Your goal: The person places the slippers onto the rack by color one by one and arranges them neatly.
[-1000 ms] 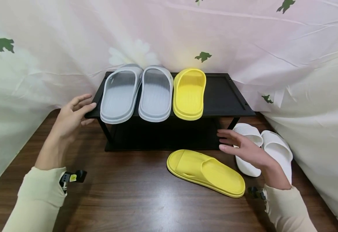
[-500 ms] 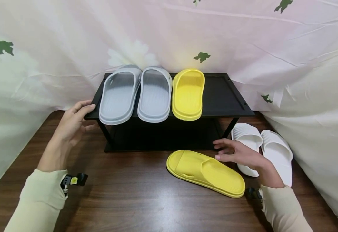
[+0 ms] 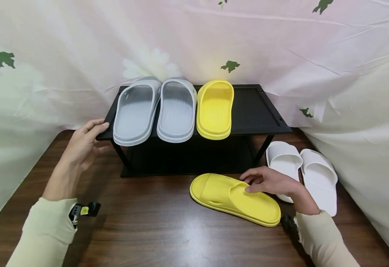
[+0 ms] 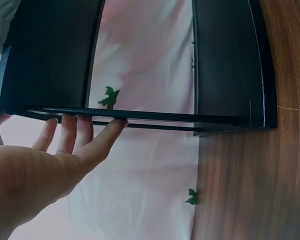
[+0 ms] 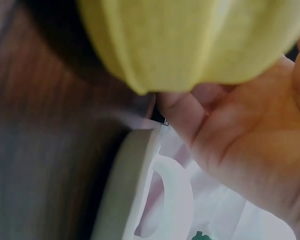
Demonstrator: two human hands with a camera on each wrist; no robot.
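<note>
A black two-tier shoe rack [image 3: 248,107] stands against the cloth. My left hand [image 3: 84,144] holds its left front corner, the thumb on the top board; in the left wrist view, fingers [image 4: 102,142] of that hand touch the side bar. On the table before the rack lies a yellow slipper [image 3: 256,205], toe pointing left. My right hand [image 3: 271,180] is over its far side, fingers relaxed and slightly bent, thumb above the footbed. In the right wrist view the yellow slipper [image 5: 190,45] hides most fingertips of that hand.
Two grey slippers [image 3: 134,115] [image 3: 176,115] and another yellow slipper [image 3: 215,115] sit on the top board. A pair of white slippers [image 3: 319,181] lies right of the rack, partly behind the right hand. Patterned cloth [image 3: 194,44] hangs behind and at both sides of the wooden table [image 3: 141,230].
My right hand has moved left and down, from beside the white slippers to over the yellow slipper. My left hand has settled onto the rack's corner. The slippers have stayed put.
</note>
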